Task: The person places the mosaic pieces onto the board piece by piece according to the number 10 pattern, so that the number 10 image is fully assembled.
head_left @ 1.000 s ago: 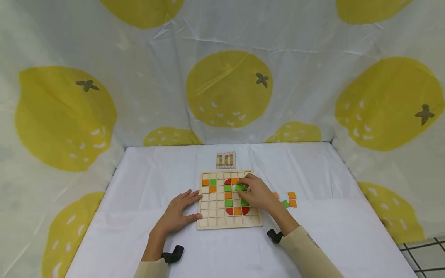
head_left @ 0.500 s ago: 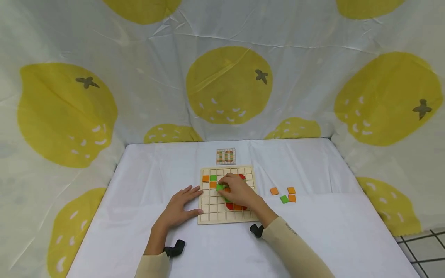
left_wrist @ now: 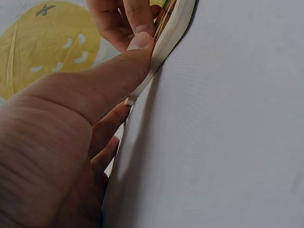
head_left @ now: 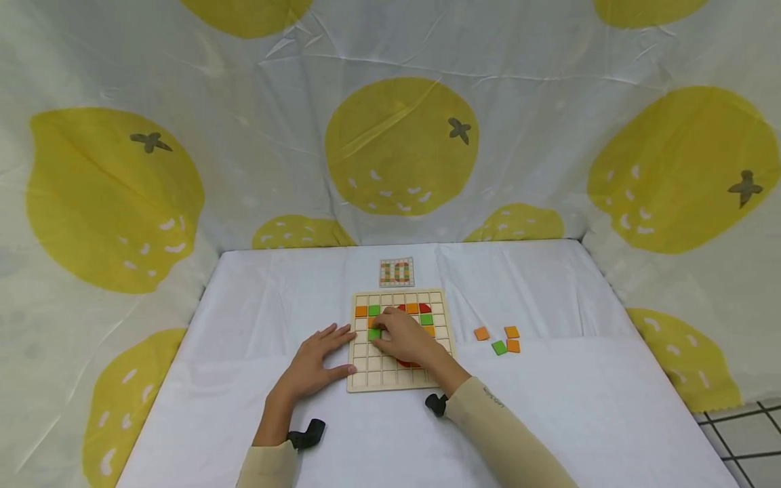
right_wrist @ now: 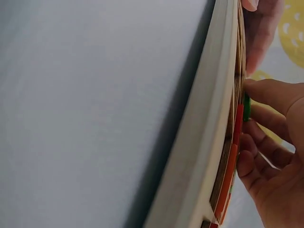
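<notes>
A wooden grid board (head_left: pixel 366 381) lies on the white-covered table with orange, green and red tiles in several of its cells. My right hand (head_left: pixel 407 339) pinches a green square tile (head_left: pixel 374 334) over the second column, just below an orange tile. In the right wrist view the same green tile (right_wrist: pixel 246 108) stands between thumb and fingers, right at the board's surface. My left hand (head_left: pixel 314 359) lies spread at the board's left edge, its thumb (left_wrist: pixel 140 42) touching the rim. The right hand covers part of the 0-like ring of tiles.
Behind the board lies a small pattern card (head_left: pixel 396 272) showing a coloured 10. Right of the board are a loose green tile (head_left: pixel 499 348) and orange tiles, one of them nearest the board (head_left: pixel 481 333). A lemon-print curtain (head_left: pixel 403 149) hangs along the back and sides.
My right hand has carried the green tile leftward across the board, from the right side of the ring to the second column. The left hand stays at the board's edge.
</notes>
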`<action>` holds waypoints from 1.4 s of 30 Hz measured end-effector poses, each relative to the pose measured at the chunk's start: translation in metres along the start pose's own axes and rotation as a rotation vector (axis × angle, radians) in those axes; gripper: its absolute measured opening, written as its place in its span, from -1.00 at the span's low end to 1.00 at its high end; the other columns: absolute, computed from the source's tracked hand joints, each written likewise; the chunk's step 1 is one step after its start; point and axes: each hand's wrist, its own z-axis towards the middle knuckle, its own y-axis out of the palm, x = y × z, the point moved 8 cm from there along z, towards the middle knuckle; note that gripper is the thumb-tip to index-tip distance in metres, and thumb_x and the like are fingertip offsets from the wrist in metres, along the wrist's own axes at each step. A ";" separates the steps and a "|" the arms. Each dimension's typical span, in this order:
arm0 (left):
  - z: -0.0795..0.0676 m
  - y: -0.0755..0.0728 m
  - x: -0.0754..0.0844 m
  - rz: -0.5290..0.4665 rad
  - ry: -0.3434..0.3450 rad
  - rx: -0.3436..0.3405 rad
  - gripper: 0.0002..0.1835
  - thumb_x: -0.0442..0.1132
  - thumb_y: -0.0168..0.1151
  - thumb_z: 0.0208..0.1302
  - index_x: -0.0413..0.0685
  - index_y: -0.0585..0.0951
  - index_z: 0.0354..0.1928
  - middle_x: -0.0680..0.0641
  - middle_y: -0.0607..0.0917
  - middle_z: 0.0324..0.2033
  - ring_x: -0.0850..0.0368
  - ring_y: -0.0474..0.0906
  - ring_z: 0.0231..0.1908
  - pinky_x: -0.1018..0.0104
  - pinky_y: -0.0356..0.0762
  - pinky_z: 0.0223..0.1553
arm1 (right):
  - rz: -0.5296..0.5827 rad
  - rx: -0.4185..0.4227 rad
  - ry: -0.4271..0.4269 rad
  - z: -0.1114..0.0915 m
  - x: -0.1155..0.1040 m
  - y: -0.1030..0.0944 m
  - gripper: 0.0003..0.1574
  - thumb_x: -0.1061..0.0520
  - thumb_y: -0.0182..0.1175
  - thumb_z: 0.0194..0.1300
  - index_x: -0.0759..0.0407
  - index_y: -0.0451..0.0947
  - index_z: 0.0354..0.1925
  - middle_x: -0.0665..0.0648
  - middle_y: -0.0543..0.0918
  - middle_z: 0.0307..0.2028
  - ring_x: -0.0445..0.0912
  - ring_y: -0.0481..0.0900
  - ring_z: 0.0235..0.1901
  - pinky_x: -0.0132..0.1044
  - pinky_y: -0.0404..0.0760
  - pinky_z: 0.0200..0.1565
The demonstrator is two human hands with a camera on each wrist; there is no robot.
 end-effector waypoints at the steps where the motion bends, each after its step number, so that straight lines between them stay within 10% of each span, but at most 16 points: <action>1: 0.000 0.000 0.000 0.000 -0.003 -0.002 -0.20 0.22 0.46 0.19 0.28 0.46 0.48 0.11 0.39 0.51 -0.13 0.12 0.59 -0.35 0.04 0.52 | -0.003 -0.002 0.003 0.000 0.000 0.000 -0.60 -0.07 0.36 0.38 0.07 0.69 0.09 -0.01 0.67 -0.03 -0.17 0.59 -0.08 -0.26 0.66 0.12; 23: 0.004 0.003 0.000 0.002 -0.012 -0.024 -0.19 0.21 0.45 0.20 0.29 0.45 0.48 0.13 0.38 0.52 -0.10 0.10 0.60 -0.31 0.01 0.53 | 0.078 0.015 0.049 -0.010 0.007 -0.008 -0.63 -0.02 0.32 0.41 0.08 0.68 0.10 0.00 0.65 -0.03 -0.14 0.59 -0.05 -0.21 0.66 0.14; 42: 0.001 0.003 -0.004 0.003 -0.052 -0.023 -0.17 0.25 0.44 0.19 0.35 0.42 0.50 0.16 0.34 0.54 -0.08 0.05 0.62 -0.30 -0.02 0.55 | 0.124 0.145 0.120 -0.055 0.056 -0.063 -0.65 0.04 0.32 0.42 0.18 0.68 0.07 0.11 0.68 -0.04 0.00 0.64 -0.05 -0.11 0.68 0.02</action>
